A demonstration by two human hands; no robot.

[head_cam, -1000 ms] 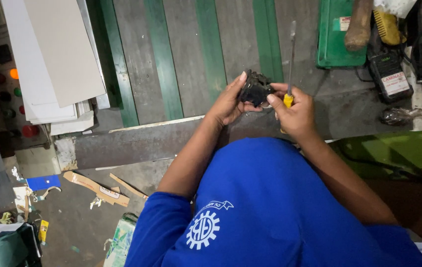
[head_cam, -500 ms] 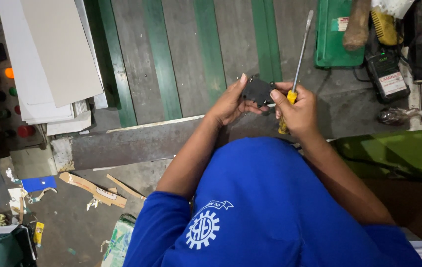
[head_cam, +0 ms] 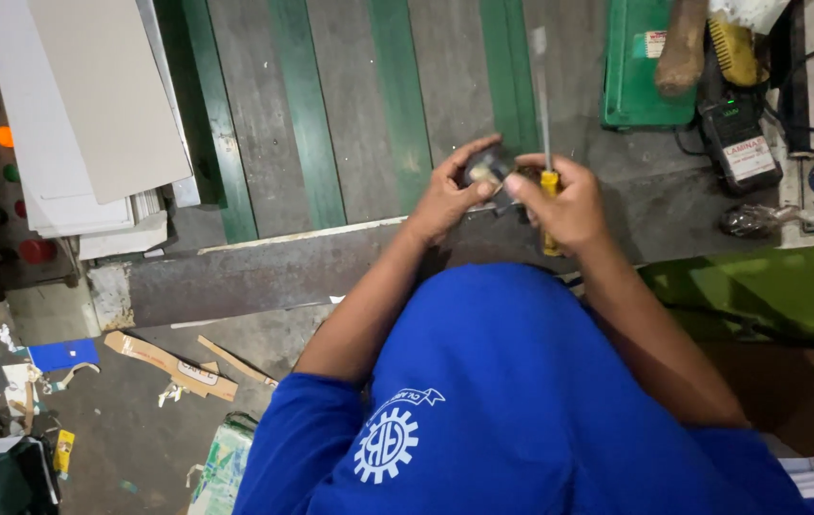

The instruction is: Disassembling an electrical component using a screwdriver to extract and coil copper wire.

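My left hand (head_cam: 447,195) grips a small dark part (head_cam: 485,170) with a pale face, held up in front of my blue sleeves. My right hand (head_cam: 567,202) is closed around the yellow handle of a screwdriver (head_cam: 544,114), whose metal shaft points up and away from me. The right thumb reaches over to touch the small part. Both hands are close together above a grey and green striped metal surface (head_cam: 331,114).
A stack of white and grey boards (head_cam: 92,114) lies at the left. A green tray (head_cam: 641,67), a black battery charger (head_cam: 736,138) and cables sit at the upper right. Green sheet material (head_cam: 760,291) is at the right. Cardboard scraps (head_cam: 173,367) litter the floor.
The screwdriver swung from lying low in my right hand to pointing upright. The small part has turned in my left hand and now shows a pale face.
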